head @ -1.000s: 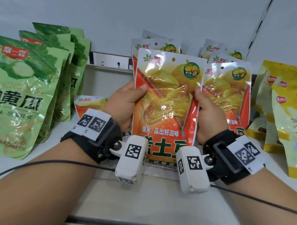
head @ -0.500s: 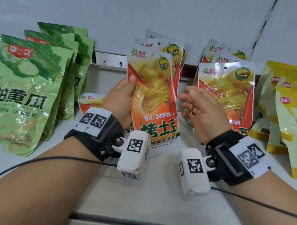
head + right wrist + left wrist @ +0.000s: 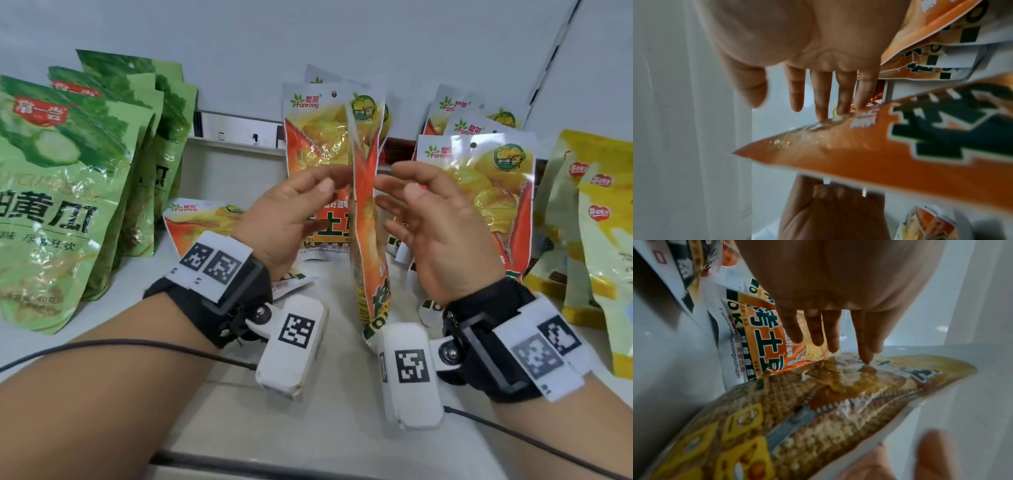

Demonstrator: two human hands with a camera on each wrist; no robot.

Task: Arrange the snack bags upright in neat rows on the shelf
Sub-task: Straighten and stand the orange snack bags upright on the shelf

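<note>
A glossy orange-and-yellow potato-chip snack bag [image 3: 368, 219] stands edge-on and upright, its bottom seam low over the white shelf surface [image 3: 239, 428]. More bags of the same print stand upright behind it in two short rows [image 3: 313, 137] [image 3: 479, 164], and one lies flat [image 3: 202, 222]. Tall green cucumber-print bags [image 3: 61, 192] stand in a row at left; yellow bags [image 3: 603, 219] stand at right.

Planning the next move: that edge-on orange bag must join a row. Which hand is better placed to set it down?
Probably the left hand: its fingertips touch the orange bag, and the row directly behind has its front free. The right hand, fingers straight, touches the bag's other face.
</note>
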